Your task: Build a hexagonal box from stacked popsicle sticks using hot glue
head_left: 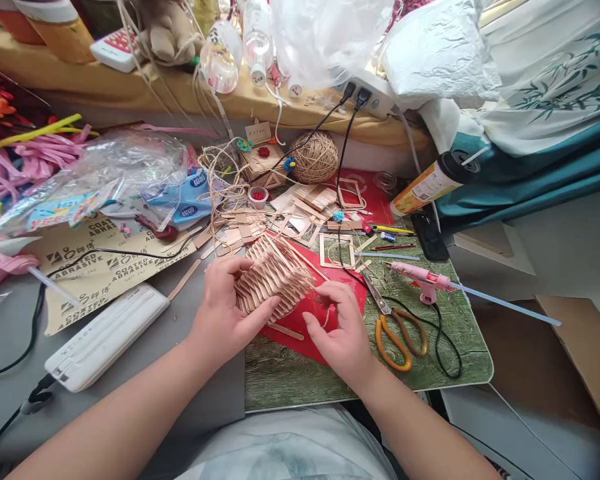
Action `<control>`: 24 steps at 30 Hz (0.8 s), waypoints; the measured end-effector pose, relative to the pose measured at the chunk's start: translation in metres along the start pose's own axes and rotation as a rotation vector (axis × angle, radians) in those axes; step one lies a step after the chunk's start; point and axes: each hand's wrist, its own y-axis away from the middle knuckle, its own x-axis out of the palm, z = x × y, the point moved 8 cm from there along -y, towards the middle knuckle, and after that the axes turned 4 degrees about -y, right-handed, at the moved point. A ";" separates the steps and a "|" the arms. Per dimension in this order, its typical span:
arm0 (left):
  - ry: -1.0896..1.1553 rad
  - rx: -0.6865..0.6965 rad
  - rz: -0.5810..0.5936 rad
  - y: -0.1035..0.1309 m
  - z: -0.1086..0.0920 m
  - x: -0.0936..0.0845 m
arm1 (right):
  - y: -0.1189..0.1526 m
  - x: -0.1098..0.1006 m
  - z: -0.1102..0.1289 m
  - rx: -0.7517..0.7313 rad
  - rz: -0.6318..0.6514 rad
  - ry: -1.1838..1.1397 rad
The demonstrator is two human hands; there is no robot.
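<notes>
My left hand (230,300) is closed around a box of stacked craft sticks (273,277), thumb across the near side and fingers at the far left. The box is tilted above a red sheet (347,287). At its right corner my right hand (343,327) has curled fingers, with a thin strand of twine (326,319) running between them. Part of the strand is hidden by the fingers. A loose craft stick (286,331) lies on the red sheet below. Scissors with orange handles (395,327) rest right of my right hand.
A pink glue gun (425,277) with a long glue stick lies right, its cord trailing. Behind are scattered craft sticks (245,227), a twine ball (315,157) and a small stick house (263,163). Left are a white power strip (107,337) and sandpaper (125,257). A cup (430,183) leans at the right.
</notes>
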 end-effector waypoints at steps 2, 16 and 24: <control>-0.024 0.035 0.030 -0.001 -0.006 0.000 | 0.006 0.007 -0.006 0.041 -0.041 -0.036; -0.246 0.440 0.317 -0.037 -0.049 -0.002 | -0.015 -0.003 -0.020 0.079 0.074 -0.143; -0.242 0.560 0.651 -0.060 -0.069 0.027 | 0.001 -0.015 -0.036 0.217 -0.030 -0.225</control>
